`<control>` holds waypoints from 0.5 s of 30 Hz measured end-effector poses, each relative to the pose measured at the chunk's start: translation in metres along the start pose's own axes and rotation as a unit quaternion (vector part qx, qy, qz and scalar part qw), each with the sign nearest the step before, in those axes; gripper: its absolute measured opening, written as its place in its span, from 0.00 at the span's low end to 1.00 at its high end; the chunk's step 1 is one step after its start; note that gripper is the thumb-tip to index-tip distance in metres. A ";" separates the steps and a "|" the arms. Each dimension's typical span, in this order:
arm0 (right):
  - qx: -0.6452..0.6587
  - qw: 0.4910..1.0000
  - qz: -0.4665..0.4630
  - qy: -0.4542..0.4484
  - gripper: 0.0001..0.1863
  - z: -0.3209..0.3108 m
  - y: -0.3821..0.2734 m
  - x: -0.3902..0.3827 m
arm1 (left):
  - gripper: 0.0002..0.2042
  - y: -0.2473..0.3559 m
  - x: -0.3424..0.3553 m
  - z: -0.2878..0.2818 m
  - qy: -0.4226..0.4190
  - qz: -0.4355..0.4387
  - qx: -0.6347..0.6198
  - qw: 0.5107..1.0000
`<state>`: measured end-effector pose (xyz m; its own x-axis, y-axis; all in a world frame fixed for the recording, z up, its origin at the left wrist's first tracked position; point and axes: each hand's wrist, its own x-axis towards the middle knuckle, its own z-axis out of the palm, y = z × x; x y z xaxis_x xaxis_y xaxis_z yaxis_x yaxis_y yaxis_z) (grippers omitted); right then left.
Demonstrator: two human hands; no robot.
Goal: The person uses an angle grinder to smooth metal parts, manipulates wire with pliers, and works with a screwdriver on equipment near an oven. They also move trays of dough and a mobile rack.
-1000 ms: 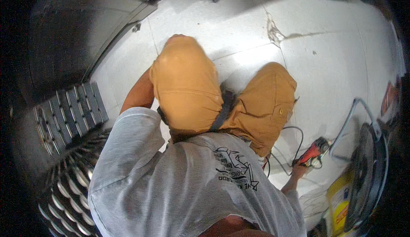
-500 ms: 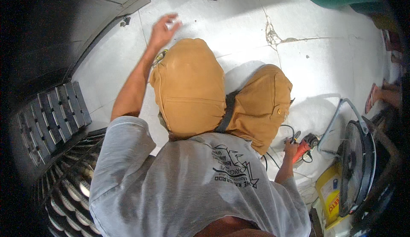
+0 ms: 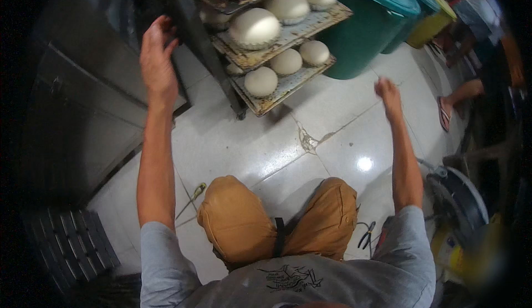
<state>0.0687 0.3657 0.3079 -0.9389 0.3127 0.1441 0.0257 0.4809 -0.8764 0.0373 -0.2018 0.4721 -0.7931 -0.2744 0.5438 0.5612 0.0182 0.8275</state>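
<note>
My left hand point(image 3: 159, 58) is raised beside the dark upright post of a tray rack, its fingers apart and lightly bent, holding nothing. On the other side my right hand point(image 3: 389, 93) is held out over the tiled floor, fingers curled into a loose fist, with nothing visible in it. A pair of pliers point(image 3: 366, 236) lies on the floor by my right knee. Beside my left knee lies a thin tool with a yellowish handle point(image 3: 198, 190), perhaps a screwdriver. A bit of something red point(image 3: 381, 237) shows next to my right sleeve, mostly hidden.
Pale, rounded dough pieces point(image 3: 260, 82), some in fluted tins, sit on the worn trays point(image 3: 266, 106) ahead. Green bins point(image 3: 360, 44) stand to their right. A fan point(image 3: 457, 197) is at right, a dark cabinet point(image 3: 83, 119) at left. Another person's sandalled foot point(image 3: 445, 113) is far right.
The view has tilted up, bringing the rack and bins in. My right hand has left the floor beside the red power tool and reaches forward. My left arm now extends toward the rack.
</note>
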 end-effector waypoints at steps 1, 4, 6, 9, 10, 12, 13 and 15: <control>0.134 0.991 -0.003 -0.016 0.27 0.017 -0.023 0.028 | 0.24 -0.014 -0.001 0.008 0.005 0.004 0.014 1.000; 0.236 0.966 -0.105 -0.005 0.26 0.047 -0.134 0.093 | 0.25 -0.013 0.009 0.020 0.000 -0.038 0.006 0.999; 0.314 0.939 -0.136 -0.035 0.25 0.054 -0.197 0.133 | 0.27 -0.015 0.011 0.016 0.029 -0.063 -0.008 0.998; 0.371 0.904 -0.181 -0.110 0.23 0.064 -0.252 0.200 | 0.27 -0.024 0.025 0.005 0.074 -0.114 -0.040 0.990; 0.343 0.921 -0.161 -0.087 0.23 0.055 -0.258 0.222 | 0.34 -0.017 0.025 0.024 0.014 -0.030 0.094 0.995; 0.308 0.932 -0.151 -0.115 0.29 0.050 -0.257 0.279 | 0.25 -0.023 0.046 0.041 0.112 -0.016 0.108 0.988; 0.302 0.938 -0.126 -0.114 0.32 0.058 -0.265 0.279 | 0.30 -0.018 0.049 0.049 0.019 0.013 0.091 0.996; 0.332 0.930 -0.104 -0.115 0.40 0.062 -0.285 0.302 | 0.33 -0.015 0.042 0.069 0.116 -0.024 0.073 0.990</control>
<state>-0.2439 0.2721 0.5724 -0.9502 0.0486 0.3080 -0.3117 -0.1249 -0.9419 -0.0207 -0.1475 0.4919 -0.7324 -0.4914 0.4713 0.4711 0.1341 0.8718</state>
